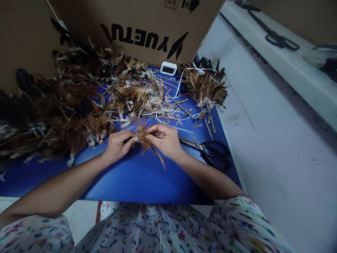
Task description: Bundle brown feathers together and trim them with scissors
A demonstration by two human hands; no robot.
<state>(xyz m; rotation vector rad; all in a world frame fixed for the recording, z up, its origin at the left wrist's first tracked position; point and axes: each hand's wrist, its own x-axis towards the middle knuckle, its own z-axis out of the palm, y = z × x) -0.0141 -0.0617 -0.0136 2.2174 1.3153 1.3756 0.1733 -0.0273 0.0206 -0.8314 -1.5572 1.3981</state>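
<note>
Between my hands is a small bunch of brown feathers (145,138), blurred at its top, with one long feather pointing down to the right. My left hand (119,144) pinches its left end between thumb and fingertips. The fingers of my right hand (166,140) close on its right side. Just beyond my hands lies a loose heap of brown and cream feathers (139,93) mixed with white strips (179,84). Black-handled scissors (214,151) rest to the right of my right hand, their blades partly hidden behind it.
Dark brown feather bundles (58,116) pile up on the left of the blue table (147,182). Another bundle (206,84) with sticks lies at the far right corner. A white digital timer (168,68) stands before a large cardboard box (147,17). The table's right edge drops beside the scissors.
</note>
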